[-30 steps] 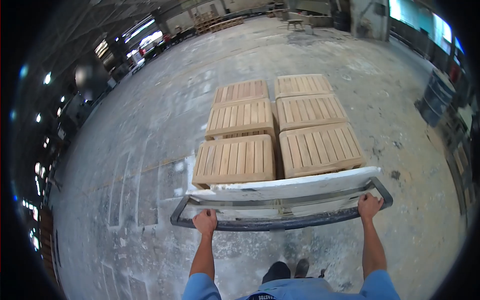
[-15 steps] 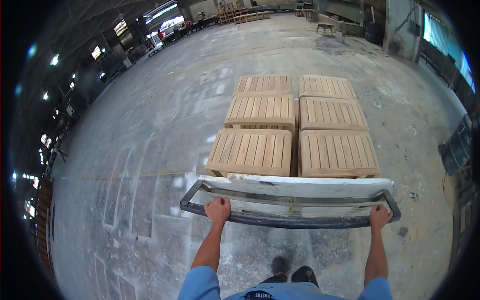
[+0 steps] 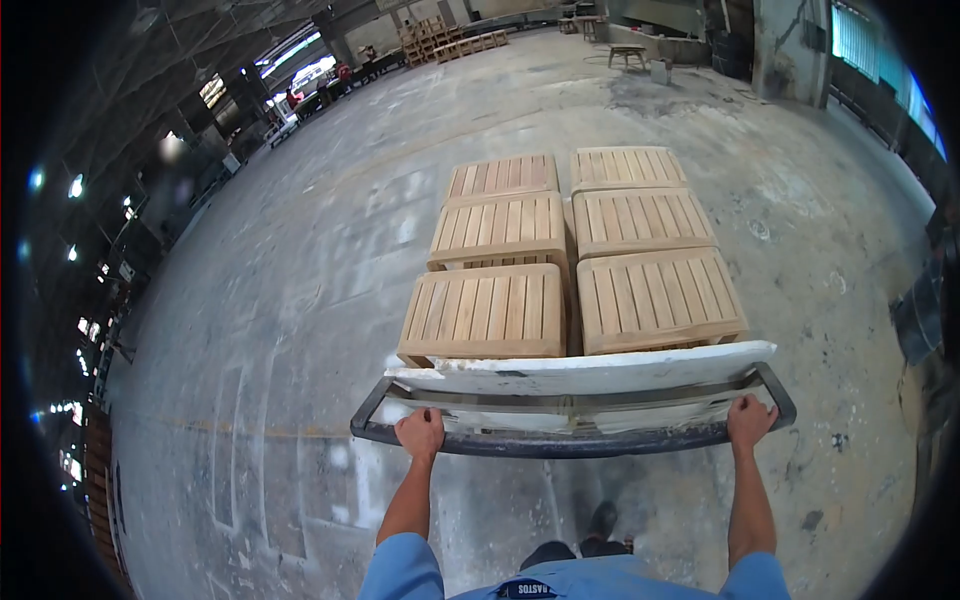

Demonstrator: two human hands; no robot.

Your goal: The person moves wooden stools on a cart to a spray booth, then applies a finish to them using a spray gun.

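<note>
A dark push handle (image 3: 585,443) of a cart spans the view in front of me. Near its left end, my left hand (image 3: 420,432) is closed around the bar. My right hand (image 3: 750,420) grips the same bar close to its right corner. Just beyond the handle stands a white foam-like board (image 3: 600,368) with worn edges. Past the board ride slatted wooden stools or small tables in two columns, the nearest being the left one (image 3: 485,310) and the right one (image 3: 660,297). Their legs and the cart's bed are mostly hidden.
Stained concrete floor (image 3: 300,290) surrounds the cart. Ahead are a small bench (image 3: 627,55), a concrete pillar (image 3: 790,50) and stacked wooden frames (image 3: 430,40). A dark drum-like object (image 3: 917,320) stands at the right edge. A person in red (image 3: 294,98) is far off, upper left.
The cart has rolled forward over the floor, with a floor line slipping back toward me. The background has shifted left and slightly up. Both hands keep hold of the handle; my feet have stepped.
</note>
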